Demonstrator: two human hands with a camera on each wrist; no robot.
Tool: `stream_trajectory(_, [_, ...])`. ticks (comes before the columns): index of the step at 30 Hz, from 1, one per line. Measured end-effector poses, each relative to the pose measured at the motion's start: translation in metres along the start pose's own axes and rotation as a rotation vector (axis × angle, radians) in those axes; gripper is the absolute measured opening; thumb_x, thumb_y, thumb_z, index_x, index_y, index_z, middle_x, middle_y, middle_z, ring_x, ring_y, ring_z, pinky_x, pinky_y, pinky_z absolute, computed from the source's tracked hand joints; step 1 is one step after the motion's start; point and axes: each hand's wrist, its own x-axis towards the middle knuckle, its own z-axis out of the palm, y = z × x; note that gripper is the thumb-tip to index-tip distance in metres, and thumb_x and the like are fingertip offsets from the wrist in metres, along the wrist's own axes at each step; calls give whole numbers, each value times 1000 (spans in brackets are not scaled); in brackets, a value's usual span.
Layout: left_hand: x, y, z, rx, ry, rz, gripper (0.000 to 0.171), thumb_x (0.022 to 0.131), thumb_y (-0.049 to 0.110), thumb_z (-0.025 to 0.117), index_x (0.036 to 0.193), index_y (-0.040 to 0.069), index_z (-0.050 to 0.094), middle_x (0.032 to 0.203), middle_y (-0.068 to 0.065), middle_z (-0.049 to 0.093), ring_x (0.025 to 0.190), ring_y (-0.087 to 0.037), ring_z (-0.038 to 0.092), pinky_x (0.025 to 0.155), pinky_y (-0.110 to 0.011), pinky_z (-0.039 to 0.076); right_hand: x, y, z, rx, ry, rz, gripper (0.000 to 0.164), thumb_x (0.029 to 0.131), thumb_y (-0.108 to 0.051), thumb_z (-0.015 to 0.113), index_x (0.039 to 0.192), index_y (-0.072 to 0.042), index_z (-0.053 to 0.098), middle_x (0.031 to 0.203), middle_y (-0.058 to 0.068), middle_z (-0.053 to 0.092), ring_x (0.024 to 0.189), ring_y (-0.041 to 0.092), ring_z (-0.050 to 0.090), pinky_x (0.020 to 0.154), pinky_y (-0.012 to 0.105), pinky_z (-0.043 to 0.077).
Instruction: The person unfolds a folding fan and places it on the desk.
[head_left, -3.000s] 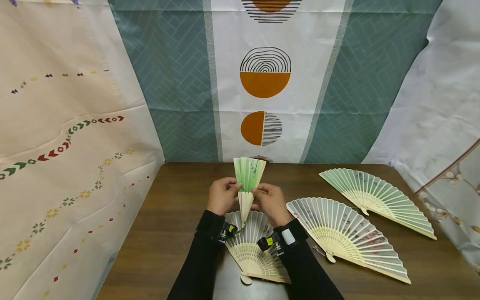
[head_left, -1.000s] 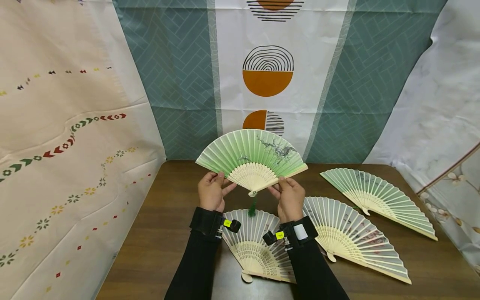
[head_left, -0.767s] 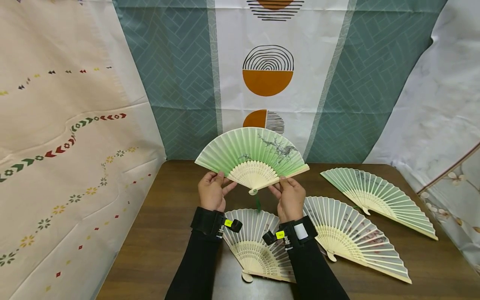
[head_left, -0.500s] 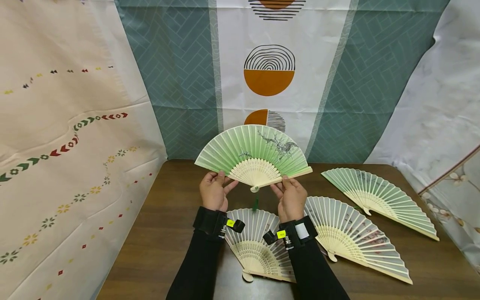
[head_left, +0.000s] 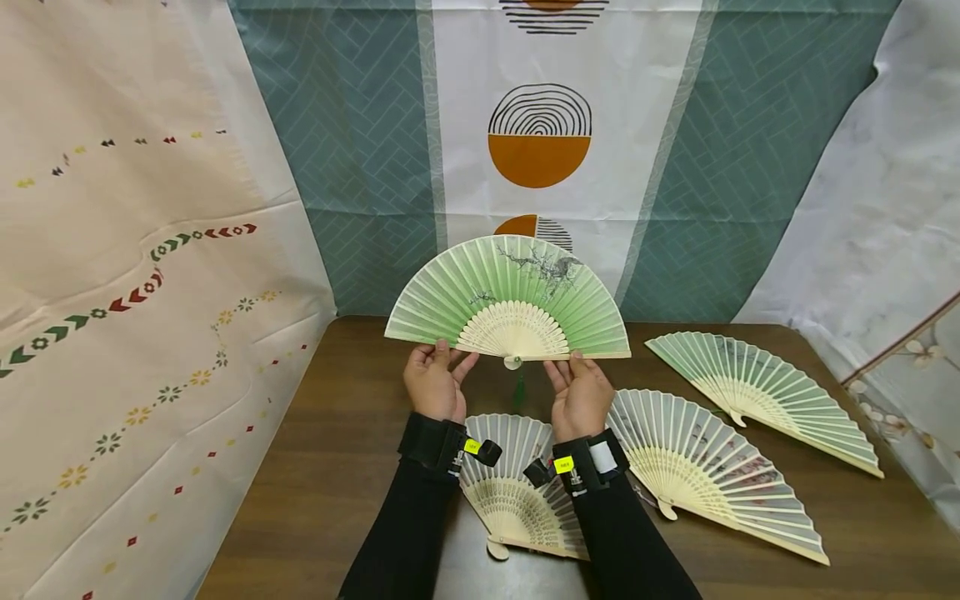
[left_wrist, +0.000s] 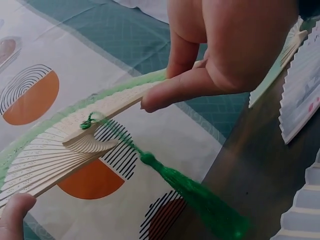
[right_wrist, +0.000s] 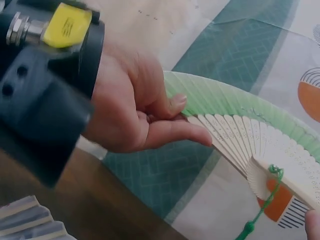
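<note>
Both hands hold a green folding fan [head_left: 450,292] up over the table, spread into a half circle. It has pale pierced ribs and a dark branch print. My left hand [head_left: 437,385] pinches the left outer rib between thumb and fingers; it shows large in the right wrist view, the left hand [right_wrist: 127,107] with its wristband. My right hand [head_left: 583,398] pinches the right outer rib; in the left wrist view the right hand [left_wrist: 232,47] has its thumb and fingers on that rib. A green tassel [left_wrist: 195,192] hangs from the pivot.
On the brown table [head_left: 322,450] lie three other spread fans. A white-grey fan [head_left: 510,437] is under the forearms, a greyish fan with reddish print [head_left: 697,458] lies to the right, and a pale green fan [head_left: 757,379] at the back right. Patterned cloth [head_left: 375,167] hangs behind.
Three seconds ago the green fan was mostly folded, low between the hands. The hands have since parted and spread it. In the last half second they raised it slightly and levelled its lower edge.
</note>
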Motion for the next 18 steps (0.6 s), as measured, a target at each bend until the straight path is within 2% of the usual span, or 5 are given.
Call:
stream_trajectory(5, [-2,4,-4,-25,39,26,15,117,-2,55,104,1,60,100,-9,60,87,-20,69,69,-31,74,-5,6,5,6,-7,38,15,121,-4,48,124,3,61,122,12,66,101,12,79,88,25,72])
stream_trajectory(9, [2,7,-16,-37,71,30,21,117,-2,56,97,4,56,96,-8,59,84,-19,67,70,-32,74,-7,14,9,-29,-33,65,18,121,-3,48,129,5,62,121,11,67,97,13,80,88,24,72])
stream_trajectory(14, [20,23,-50,-76,150,-20,26,117,3,58,93,7,49,98,-6,61,84,-17,66,77,-35,75,-2,32,30,-129,-122,139,28,120,-4,53,140,12,64,119,14,73,98,12,81,93,25,72])
stream_trajectory(18, [32,37,-82,-68,195,-79,24,119,8,56,96,7,49,107,-5,60,95,-19,64,92,-38,75,4,54,45,-249,-168,219,34,118,-3,58,148,14,62,128,19,72,98,13,78,93,25,71])
